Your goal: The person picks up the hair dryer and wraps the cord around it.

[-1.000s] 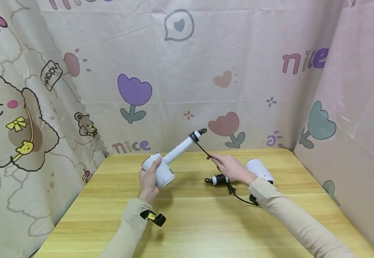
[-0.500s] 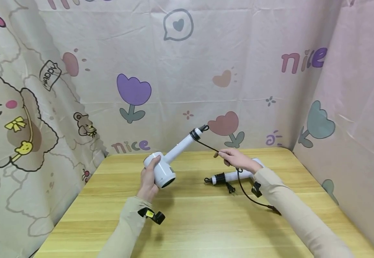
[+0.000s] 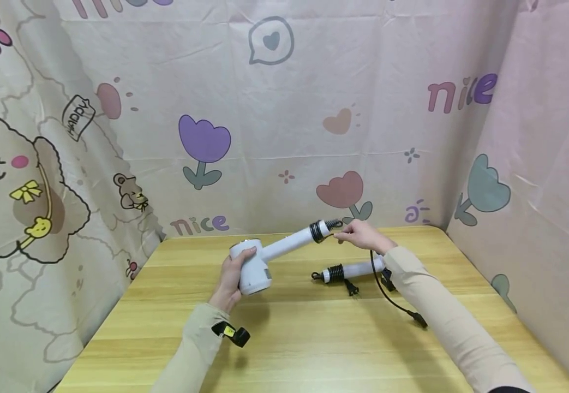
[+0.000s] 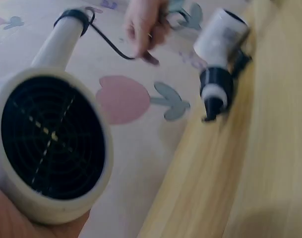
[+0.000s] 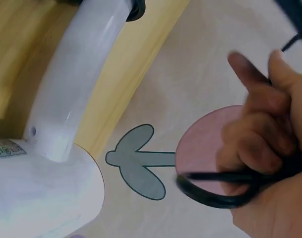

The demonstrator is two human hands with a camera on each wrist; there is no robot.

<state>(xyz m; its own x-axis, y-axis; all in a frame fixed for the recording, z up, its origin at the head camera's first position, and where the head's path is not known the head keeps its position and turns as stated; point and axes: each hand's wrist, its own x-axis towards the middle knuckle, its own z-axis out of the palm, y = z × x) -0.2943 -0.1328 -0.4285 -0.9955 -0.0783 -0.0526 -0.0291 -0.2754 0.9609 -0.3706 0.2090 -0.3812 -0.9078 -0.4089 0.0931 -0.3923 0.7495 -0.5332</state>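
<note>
My left hand (image 3: 227, 277) grips a white hair dryer (image 3: 255, 274) by its barrel, raised above the table with the handle slanting up to the right. Black cord (image 3: 317, 232) is coiled round the handle's end. Between thumb and fingers, my right hand (image 3: 365, 237) pinches the cord's free length just beyond the handle tip. The rest dangles below that hand down to a black plug (image 3: 419, 318). In the right wrist view a loop of cord (image 5: 210, 196) also passes through the curled fingers. The held dryer's dark round grille (image 4: 54, 136) faces the left wrist camera.
A second white hair dryer (image 3: 363, 268) lies on the wooden table (image 3: 284, 344) beneath my right hand, partly hidden by the forearm. Its cord is wound round the handle, with a plug (image 3: 352, 288) beside it. Patterned cloth (image 3: 274, 109) hangs behind and at both sides.
The held dryer's handle has swung lower and to the right. My right hand has moved right along with the cord, whose loose end now hangs clear below it.
</note>
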